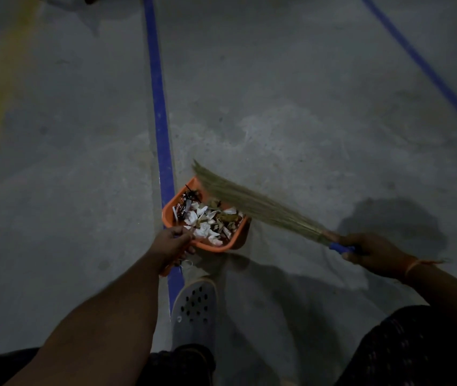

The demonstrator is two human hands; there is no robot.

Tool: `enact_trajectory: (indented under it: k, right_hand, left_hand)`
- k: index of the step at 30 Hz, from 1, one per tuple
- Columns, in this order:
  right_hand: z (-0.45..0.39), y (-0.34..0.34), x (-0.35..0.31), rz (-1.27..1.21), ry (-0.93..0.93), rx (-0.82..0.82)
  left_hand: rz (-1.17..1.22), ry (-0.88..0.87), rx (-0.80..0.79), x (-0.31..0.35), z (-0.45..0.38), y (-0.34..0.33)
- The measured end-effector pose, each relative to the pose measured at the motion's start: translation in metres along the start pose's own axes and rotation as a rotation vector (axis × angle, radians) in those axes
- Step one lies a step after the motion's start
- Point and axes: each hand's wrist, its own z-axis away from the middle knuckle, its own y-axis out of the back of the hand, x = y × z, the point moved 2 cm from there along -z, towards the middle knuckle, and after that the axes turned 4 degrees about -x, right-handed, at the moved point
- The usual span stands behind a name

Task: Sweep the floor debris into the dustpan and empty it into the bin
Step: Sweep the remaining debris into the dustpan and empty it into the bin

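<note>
No legible text, label, brand, number or sign is found anywhere in the view. The wrappers among the debris [205,221] in the orange dustpan [230,243] show dark print too blurred to read. The floor [305,93] bears only plain painted lines, blue and yellow, without lettering.

A single head-worn camera is looking forward and steeply down at the grey floor [305,93], with a wide-angle spread that is bending the blue floor line [160,121] near the centre. It is sitting close above both forearms, which are entering from the bottom edge, and the left hand [170,243] and right hand [372,250] are falling in the lower middle, near a shoe [194,310] below them.
</note>
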Motion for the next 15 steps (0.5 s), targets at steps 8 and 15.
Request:
enact_trajectory:
  k: [8,15]
  right_hand:
    - [0.012,0.005,-0.005,0.022,0.024,-0.016]
    - [0.029,0.020,-0.008,-0.049,0.064,0.075]
  left_hand:
    - [-0.012,-0.004,-0.037,0.011,0.000,-0.011]
    - [-0.030,-0.014,-0.061,0.018,-0.003,-0.019]
